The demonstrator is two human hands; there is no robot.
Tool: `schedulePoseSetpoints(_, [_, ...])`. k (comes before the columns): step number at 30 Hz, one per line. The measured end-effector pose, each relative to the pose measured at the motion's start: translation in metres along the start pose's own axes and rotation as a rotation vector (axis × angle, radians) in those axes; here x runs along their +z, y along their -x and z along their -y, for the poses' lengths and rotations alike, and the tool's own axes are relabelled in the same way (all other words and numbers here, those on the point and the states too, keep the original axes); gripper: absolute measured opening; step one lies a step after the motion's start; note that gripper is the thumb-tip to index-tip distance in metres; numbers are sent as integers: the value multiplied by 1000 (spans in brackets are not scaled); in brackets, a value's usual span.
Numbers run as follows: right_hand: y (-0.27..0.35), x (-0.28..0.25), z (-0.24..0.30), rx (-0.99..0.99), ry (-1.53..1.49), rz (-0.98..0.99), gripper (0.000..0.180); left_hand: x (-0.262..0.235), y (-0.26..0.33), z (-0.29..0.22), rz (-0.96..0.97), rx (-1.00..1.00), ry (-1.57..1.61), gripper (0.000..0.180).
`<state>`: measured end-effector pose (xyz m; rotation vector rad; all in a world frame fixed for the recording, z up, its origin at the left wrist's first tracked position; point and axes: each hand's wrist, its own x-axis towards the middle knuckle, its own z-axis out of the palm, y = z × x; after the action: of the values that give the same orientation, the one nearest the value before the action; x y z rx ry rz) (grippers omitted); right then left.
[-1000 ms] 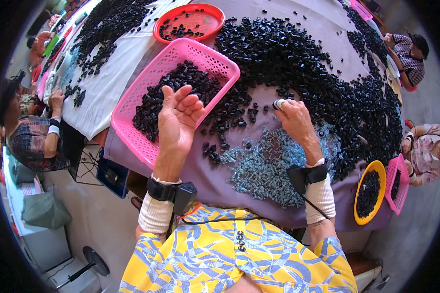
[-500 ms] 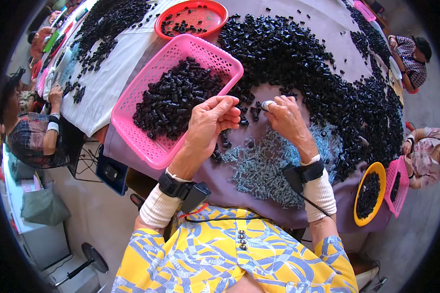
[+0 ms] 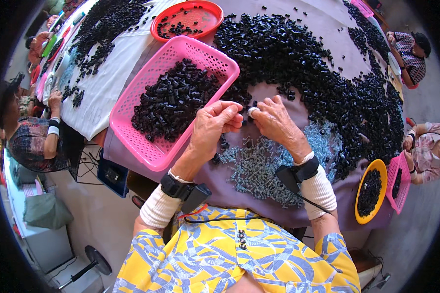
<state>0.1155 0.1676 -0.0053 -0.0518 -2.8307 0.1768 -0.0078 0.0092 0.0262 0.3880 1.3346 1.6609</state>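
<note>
My left hand (image 3: pixel 214 124) is closed, thumb pressed to the curled fingers, beside the right rim of a pink basket (image 3: pixel 132 149). Whatever is in that pinch is too small to make out. Close to its right, my right hand (image 3: pixel 280 126) is also closed, thumb and forefinger together, with white tape round one fingertip. Its contents are hidden as well. Small black plastic parts (image 3: pixel 173 100) are heaped in the basket. Under and in front of my hands lies a spread of small clear-bluish springs (image 3: pixel 261 168). A large pile of black pieces (image 3: pixel 274 51) extends beyond them.
A red round tray (image 3: pixel 208 20) with scattered black pieces stands behind the basket. At the right edge are a yellow bowl (image 3: pixel 385 180) and a smaller pink basket (image 3: pixel 402 195). Other people sit at the left and right. A blue bin (image 3: pixel 102 171) is below the table's left side.
My right hand has moved left, toward my left hand, and the gap between them has narrowed. My left hand stays pinched near the basket, shifted only slightly.
</note>
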Motion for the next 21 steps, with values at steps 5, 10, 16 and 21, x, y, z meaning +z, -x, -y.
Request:
schedulePoseSetpoints(5, [5,1,-1,21,-40,-15,9,3,0,9,7,-11,-81,21])
schedulePoseSetpoints(10, [8,-16,16,135,-325,-189,18,5,-1,24,7,-17,-85,22])
schedulePoseSetpoints(16, [3,-38,13,163,-445,-214,21,7,-8,27,100,-4,55,23])
schedulePoseSetpoints(21, [19,-56,-28,529,-319,-105,16,4,-9,22,42,-26,160,24])
